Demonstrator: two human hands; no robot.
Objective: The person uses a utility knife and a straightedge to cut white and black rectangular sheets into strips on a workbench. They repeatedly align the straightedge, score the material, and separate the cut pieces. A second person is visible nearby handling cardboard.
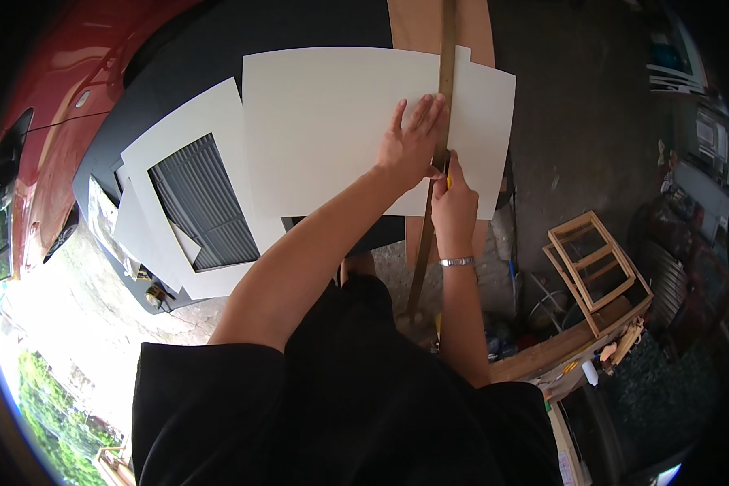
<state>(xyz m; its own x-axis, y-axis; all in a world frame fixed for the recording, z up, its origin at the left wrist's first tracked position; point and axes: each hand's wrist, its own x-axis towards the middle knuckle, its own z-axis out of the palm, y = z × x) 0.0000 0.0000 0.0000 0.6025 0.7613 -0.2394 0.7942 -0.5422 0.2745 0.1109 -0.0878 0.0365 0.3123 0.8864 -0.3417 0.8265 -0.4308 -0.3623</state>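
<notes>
A large white sheet (pixel 332 121) lies in front of me, with a long narrow wooden strip (pixel 447 49) across its right part. My left hand (pixel 413 146) is flat on the sheet, fingers spread, its fingertips against the strip. Just nearer to me, my right hand (pixel 455 202) is closed around a small yellow-and-dark cutter (pixel 449 183) at the strip's right edge. Most of the cutter is hidden by the hand, and its blade cannot be made out. Under the sheet, a brown board (pixel 417 28) shows at the far side.
To the left lies a white sheet with a rectangular opening (pixel 234 146), on a dark tabletop (pixel 316 24). A red car (pixel 53 154) stands farther left. Wooden frames (pixel 595 259) rest at the right near a wooden bench edge (pixel 535 356) with tools and a white bottle (pixel 590 373).
</notes>
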